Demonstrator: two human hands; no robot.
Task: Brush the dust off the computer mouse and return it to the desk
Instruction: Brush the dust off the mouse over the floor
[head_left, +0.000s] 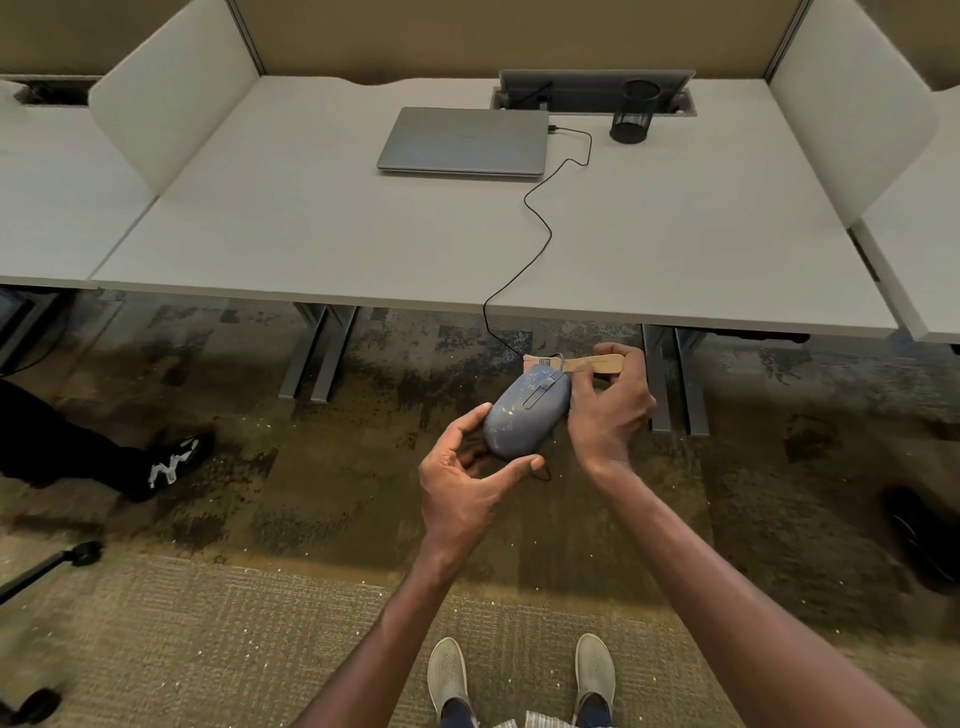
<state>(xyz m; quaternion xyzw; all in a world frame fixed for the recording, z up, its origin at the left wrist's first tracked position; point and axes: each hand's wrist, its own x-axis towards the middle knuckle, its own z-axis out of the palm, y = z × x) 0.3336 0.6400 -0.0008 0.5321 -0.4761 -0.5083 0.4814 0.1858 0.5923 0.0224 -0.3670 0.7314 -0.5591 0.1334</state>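
Blue-grey and speckled with dust, the mouse (524, 415) sits in mid-air in front of the desk (311, 244), pinched between thumb and fingers of the left hand (467, 483). Right hand (610, 405) grips a wooden-handled brush (592, 362), bristles at the mouse's far end. Its black cable (540, 228) trails up across the desk to the closed laptop (465, 140).

The computer mouse (524, 415) is blue-grey, flecked with pale dust, its cable (540, 228) black. The brush (592, 364) handle is tan wood. Silver laptop (465, 140), black mesh pen holder (635, 111), white desk (311, 234).
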